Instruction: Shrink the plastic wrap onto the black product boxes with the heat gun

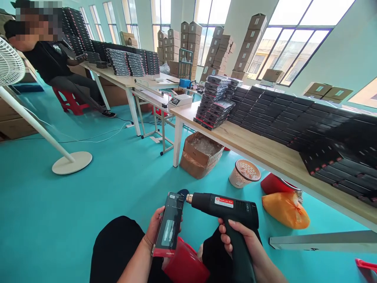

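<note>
While a right hand (238, 239) grips a heat gun (224, 206), teal floor (73, 204), wooden table (259, 151)

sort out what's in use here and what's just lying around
In use:
left hand, holding a black box
right hand, gripping a heat gun

Lying about:
orange bag
paper tub
cardboard carton
floor fan
</note>
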Motion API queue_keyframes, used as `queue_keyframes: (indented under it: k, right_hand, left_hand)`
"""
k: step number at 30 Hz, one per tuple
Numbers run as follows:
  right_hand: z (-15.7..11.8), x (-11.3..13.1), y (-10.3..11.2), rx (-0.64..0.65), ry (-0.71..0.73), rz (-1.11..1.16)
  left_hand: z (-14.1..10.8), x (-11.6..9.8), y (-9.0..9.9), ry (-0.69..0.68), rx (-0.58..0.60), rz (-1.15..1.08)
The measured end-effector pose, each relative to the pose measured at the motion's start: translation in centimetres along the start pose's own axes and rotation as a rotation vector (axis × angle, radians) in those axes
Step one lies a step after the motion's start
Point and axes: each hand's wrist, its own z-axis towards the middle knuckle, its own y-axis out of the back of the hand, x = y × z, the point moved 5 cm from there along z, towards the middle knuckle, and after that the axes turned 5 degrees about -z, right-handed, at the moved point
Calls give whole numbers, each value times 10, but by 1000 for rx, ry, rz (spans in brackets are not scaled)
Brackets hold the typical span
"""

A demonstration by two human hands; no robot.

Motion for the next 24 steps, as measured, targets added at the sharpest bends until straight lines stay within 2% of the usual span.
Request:
queue_keyframes:
  k: [4, 7, 9, 11, 13, 15, 18, 19, 21, 23, 24]
  right_hand:
    - [3, 4, -7, -23, 3, -19]
    - [3, 6, -19, -30, 33, -95]
    - [-1, 7, -32, -17, 73, -237]
    - [-7, 3, -51, 76, 41, -484]
    - [-12, -2, -68, 195, -22, -730]
    - [-11, 2, -76, 193, -2, -840]
    - [-2, 24, -66, -51, 204, -730]
    - [1, 28, -59, -104, 228, -687]
    - [4, 25, -51, -79, 162, -654]
    - [3, 16, -51, 49, 40, -665]
    - [2, 13, -54, 91, 25, -670]
  left_hand:
    - [5, 2, -1, 29, 31, 19]
    - [7, 3, -2, 46, 9, 38]
    - [8, 4, 0, 77, -52, 51]
    - [9, 3, 2, 75, -142, 39]
    - [8, -1, 4, 18, -226, -3]
    - [6, -5, 3, -39, -267, -41]
    - [2, -8, 2, -81, -251, -80]
    - [2, -8, 3, -97, -242, -97]
    - [2, -10, 7, -151, -245, -133]
    - [3, -12, 13, -223, -275, -156]
    - [4, -12, 14, -240, -292, -154]
